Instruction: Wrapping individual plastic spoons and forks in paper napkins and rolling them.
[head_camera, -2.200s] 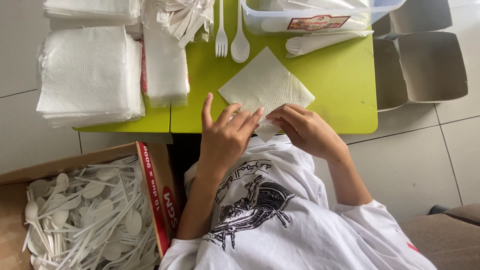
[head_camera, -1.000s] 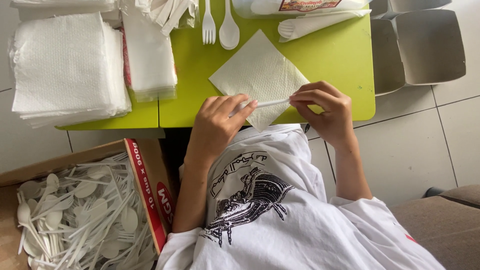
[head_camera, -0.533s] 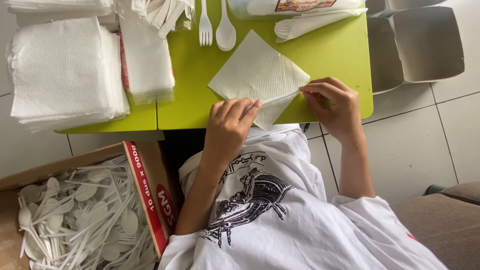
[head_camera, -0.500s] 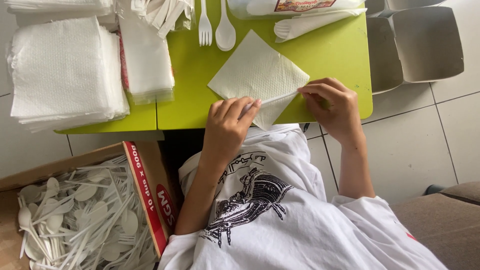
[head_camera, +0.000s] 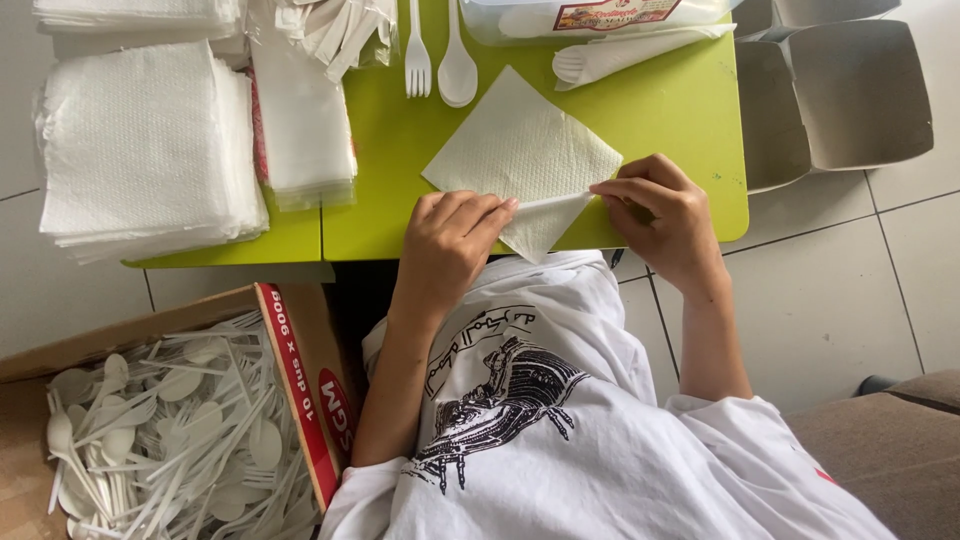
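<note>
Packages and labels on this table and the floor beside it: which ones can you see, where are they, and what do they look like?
Cardboard box: on the floor at lower left, brown, red printed flap, full of white plastic cutlery.
Clear plastic tub: table's far edge, with a red and yellow label.
Open grey cartons: right of the green table, nothing visible inside.
Clear-wrapped napkin pack: left of the napkin being folded.

- This looks like a place where food gets packed to take away, maybe the back of a small food shop.
- A big cardboard box (head_camera: 300, 370) on the tiled floor (head_camera: 840, 300) is full of white plastic spoons and forks (head_camera: 170, 430).
- Tall piles of white napkins (head_camera: 145, 145) sit on a small green table (head_camera: 660, 110).
- Empty paper food boxes (head_camera: 850, 95) wait beside it.
</note>
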